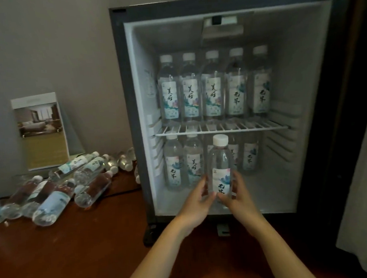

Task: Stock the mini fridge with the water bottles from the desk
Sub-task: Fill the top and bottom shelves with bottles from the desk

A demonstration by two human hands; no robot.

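**Position.** The mini fridge stands open in the centre and right of the frame, on a dark wooden counter. Its door is swung out along the right side.

**Contents.** A white wire shelf splits the interior into 2 compartments.
- Upper compartment: a row of 5 upright bottles, white caps, labels facing out, set side by side.
- Lower compartment: at least 4 upright bottles at the back. 2 are plainly visible at the left; 2 are partly hidden toward the right.

**Item in handling.** 1 water bottle stands upright at the front centre of the lower compartment, ahead of the back row.
- The left hand wraps its lower body from the left.
- The right hand wraps it from the right.
- Both hands grip with curled fingers.
- The base is covered by the hands, so contact with the fridge floor cannot be confirmed.

**Remaining stock.** Several loose bottles lie on their sides in a heap at the middle left of the frame, on the counter, left of the fridge.

**Other.** A printed card leans against the wall behind that heap.
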